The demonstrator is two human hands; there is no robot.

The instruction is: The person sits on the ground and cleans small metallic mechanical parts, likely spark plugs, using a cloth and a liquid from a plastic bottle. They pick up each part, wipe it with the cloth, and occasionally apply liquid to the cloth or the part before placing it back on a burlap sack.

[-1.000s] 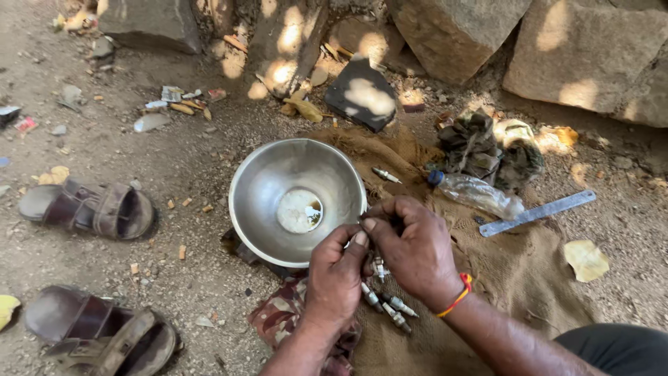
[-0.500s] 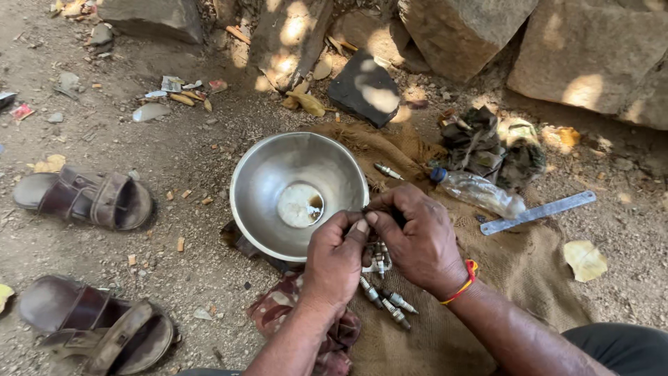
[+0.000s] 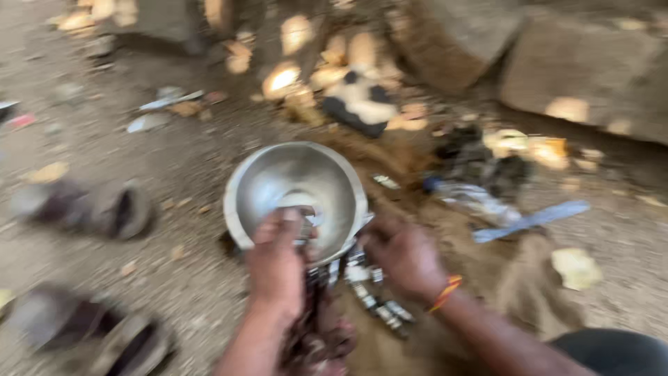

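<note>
The whole view is blurred by motion. A round steel bowl (image 3: 278,174) sits on the dirt ground. My left hand (image 3: 277,268) reaches over its near rim, fingers pinched on a small metal part (image 3: 306,227) held just inside the bowl. My right hand (image 3: 405,259), with an orange band at the wrist, rests beside the bowl's right edge with curled fingers; the blur hides whether it holds anything. Several small metal cylinders (image 3: 379,306) lie on the brown sackcloth (image 3: 529,278) just below both hands.
Two brown sandals lie at the left (image 3: 104,209) and lower left (image 3: 104,334). A clear plastic bottle (image 3: 480,198) and a flat blue-grey strip (image 3: 532,219) lie to the right. Large stones (image 3: 591,69) and a dark slab (image 3: 358,104) stand behind, with scattered litter.
My hands have parted: the left one moved forward over the bowl's rim with the small part, and the right one stayed beside the bowl. The camera swung, blurring the view.
</note>
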